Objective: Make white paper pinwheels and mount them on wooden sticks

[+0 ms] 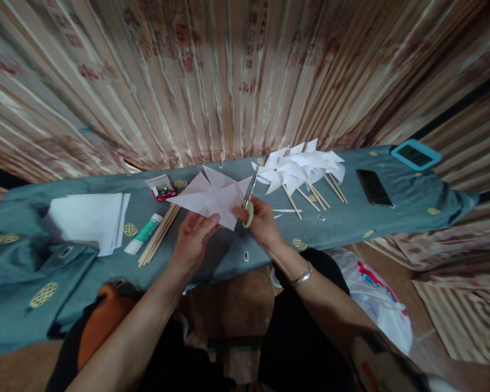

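Before far curtains [228, 71], our left hand [193, 237] pinches cut paper [210, 196], likely steadying it; our right hand [264, 222] grips scissors [251, 190].

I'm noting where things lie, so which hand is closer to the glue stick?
Left. The left hand, holding the cut paper, is just beyond the wooden sticks from the glue stick; the right hand, with the scissors, is farther right.
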Demonstrator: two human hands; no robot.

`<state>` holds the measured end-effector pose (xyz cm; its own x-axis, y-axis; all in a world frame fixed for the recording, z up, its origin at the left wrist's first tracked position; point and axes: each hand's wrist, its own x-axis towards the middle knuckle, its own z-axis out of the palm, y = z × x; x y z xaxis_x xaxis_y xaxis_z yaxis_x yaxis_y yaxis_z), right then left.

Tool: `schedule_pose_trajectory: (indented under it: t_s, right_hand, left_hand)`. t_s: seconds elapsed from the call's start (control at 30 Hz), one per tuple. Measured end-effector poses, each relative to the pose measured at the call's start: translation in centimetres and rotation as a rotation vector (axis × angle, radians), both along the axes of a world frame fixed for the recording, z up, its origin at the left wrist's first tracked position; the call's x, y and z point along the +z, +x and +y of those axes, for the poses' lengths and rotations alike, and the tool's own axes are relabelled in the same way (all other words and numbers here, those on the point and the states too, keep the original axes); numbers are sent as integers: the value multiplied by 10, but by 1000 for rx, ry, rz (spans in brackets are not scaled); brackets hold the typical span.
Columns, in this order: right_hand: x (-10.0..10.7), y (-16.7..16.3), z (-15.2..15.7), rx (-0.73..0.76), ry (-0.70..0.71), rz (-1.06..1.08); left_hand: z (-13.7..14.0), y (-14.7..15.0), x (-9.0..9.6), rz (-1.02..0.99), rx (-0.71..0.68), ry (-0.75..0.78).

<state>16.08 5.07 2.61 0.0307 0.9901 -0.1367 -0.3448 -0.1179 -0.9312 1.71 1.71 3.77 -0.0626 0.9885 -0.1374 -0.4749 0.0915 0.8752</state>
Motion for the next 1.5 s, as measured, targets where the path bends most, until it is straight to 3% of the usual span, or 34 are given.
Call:
schedule_pose_trajectory:
  t_s: [0.17,0.37,0.53,0.83,1.0,1.5]
  right_hand:
    - [1,-4,-3,61,50,-48]
    - [-2,-1,-4,68,79,-143]
    - [-3,1,-6,143,81,-166]
    - [12,15,-31,689,-38,-178]
    - [13,21,-41,855,-35,-293]
    - [13,16,-41,804,-43,-215]
  left_hand:
    - [4,-3,-1,19,64,-13]
    - [8,-5,2,-139,44,-145]
    - [11,-4,3,-68,112,-80]
    - [24,-26,8,79,307,118]
    - [26,-34,14,124,338,169]
    - [20,-24,6,160,291,157]
